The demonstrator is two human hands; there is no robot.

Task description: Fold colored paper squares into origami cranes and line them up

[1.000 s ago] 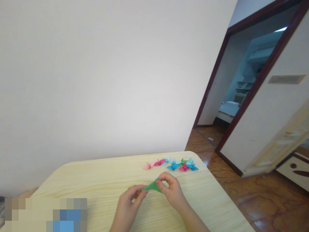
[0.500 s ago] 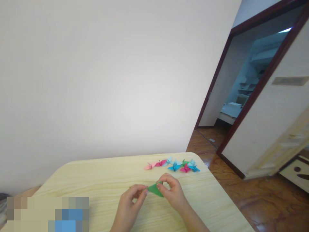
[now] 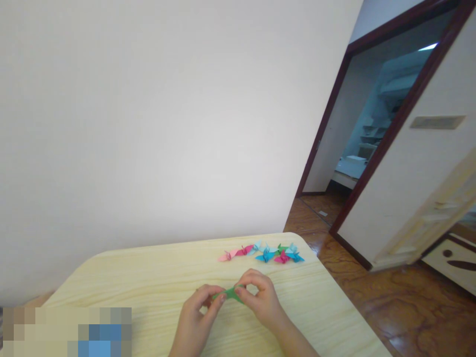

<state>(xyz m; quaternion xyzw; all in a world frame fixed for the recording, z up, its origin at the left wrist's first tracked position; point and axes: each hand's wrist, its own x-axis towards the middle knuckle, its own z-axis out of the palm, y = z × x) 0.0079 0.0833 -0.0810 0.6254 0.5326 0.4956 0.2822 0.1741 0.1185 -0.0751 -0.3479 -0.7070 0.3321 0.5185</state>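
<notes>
A small folded piece of green paper is held just above the table between my two hands. My left hand pinches its left end between thumb and forefinger. The other end is pinched by my right hand, thumb in front and fingers behind. My fingertips hide part of the paper. Beyond my hands lies a cluster of several folded paper cranes; among them are a pale pink crane, a blue crane and a dark pink crane.
The pale wood-grain table has rounded far corners and stands near a white wall. To the right are a wooden floor and a doorway with a dark red frame. A blurred-out patch covers the lower left.
My hands have come closer together on the green paper. Its broad triangular face has turned, and it now looks narrower. The view has shifted slightly.
</notes>
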